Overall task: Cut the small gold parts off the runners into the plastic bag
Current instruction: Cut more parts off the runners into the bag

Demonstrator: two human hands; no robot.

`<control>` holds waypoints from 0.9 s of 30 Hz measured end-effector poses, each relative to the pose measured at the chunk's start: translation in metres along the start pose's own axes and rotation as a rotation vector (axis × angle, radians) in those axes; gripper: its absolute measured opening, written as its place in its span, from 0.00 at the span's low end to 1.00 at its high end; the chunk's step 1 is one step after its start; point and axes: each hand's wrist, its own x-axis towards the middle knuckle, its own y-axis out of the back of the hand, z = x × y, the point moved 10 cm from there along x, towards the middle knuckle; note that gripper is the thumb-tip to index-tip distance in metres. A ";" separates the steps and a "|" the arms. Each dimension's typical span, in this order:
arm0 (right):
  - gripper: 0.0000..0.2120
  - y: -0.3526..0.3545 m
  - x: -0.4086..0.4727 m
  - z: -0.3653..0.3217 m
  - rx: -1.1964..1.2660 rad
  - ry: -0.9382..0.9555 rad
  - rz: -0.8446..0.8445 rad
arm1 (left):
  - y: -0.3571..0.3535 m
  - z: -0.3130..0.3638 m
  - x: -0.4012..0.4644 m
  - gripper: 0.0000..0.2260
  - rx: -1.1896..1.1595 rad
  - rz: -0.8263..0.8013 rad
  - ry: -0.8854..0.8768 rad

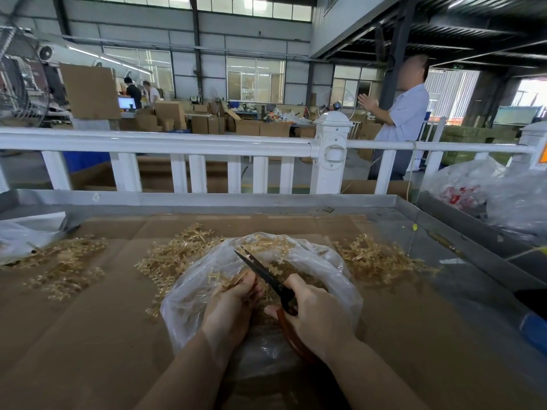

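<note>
One cardboard-covered tabletop (88, 335) is carrying three loose heaps of gold runners (381, 261) beyond the fingers. One clear plastic bag (334, 279) is lying open beneath both hands. The right hand (318, 315) is gripping one pair of scissors (263, 273), blades parted. The left hand (229, 309) is pinching one runner (228, 281) with curled fingers, just left of the blades, over the bag.

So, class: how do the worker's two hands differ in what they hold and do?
The left hand pinches a gold runner; the right hand grips the scissors. The left steadies the piece, the right works the blades. Both are over the open plastic bag.
</note>
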 end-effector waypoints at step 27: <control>0.19 0.002 -0.003 -0.001 -0.011 -0.011 0.040 | -0.002 0.007 -0.005 0.04 0.032 0.012 -0.039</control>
